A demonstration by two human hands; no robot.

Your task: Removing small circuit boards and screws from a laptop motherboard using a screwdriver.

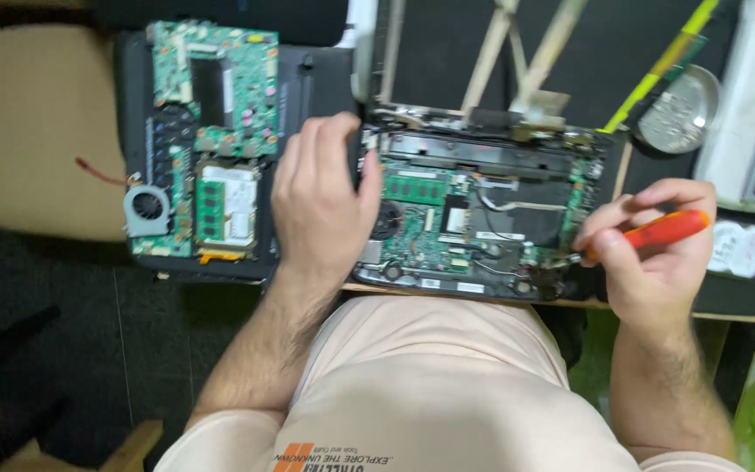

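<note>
Under my left hand (321, 205) lies the open laptop (474, 223); this grip presses its left edge so it does not slide. My right hand (648, 249), closed around an orange screwdriver (661, 231), aims the tip at the right corner.

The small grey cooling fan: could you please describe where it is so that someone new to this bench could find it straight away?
Start at the opened laptop base that the left hand steadies, then look past that hand to the separate green circuit board lying on a dark panel. The cooling fan sits at that board's outer lower corner. It is the only round, grey, bladed part there, with a thin red wire curling away from it.
</note>
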